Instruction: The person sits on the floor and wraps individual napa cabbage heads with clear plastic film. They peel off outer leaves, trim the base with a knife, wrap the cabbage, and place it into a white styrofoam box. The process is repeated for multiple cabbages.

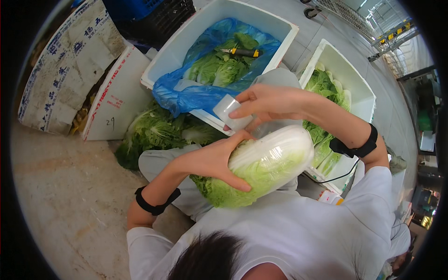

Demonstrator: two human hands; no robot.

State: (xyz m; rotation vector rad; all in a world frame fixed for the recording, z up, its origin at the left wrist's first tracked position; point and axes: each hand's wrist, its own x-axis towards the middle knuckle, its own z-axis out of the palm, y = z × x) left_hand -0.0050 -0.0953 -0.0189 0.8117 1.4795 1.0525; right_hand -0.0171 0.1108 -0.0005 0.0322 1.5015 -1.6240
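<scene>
A napa cabbage (275,163) lies across my lap, its white base pointing up to the right, with shiny clear film over part of it. My left hand (212,161) grips its leafy side, thumb and fingers spread around it. Just above the cabbage, my right hand (268,103) holds a small roll of clear film (229,111) between thumb and fingers. Whether a strip of film runs from the roll to the cabbage, I cannot tell. Beyond my hands, yellow-and-black cutters (242,52) rest on cabbages (217,70) inside a blue plastic bag (170,95).
The bag lines a white foam box (150,74) ahead. Another foam box (366,95) with cabbages stands to the right. Loose cabbage leaves (149,133) lie on the floor at left, near a white carton (112,100). Dark crates (158,23) and a wire cart (347,16) are farther off.
</scene>
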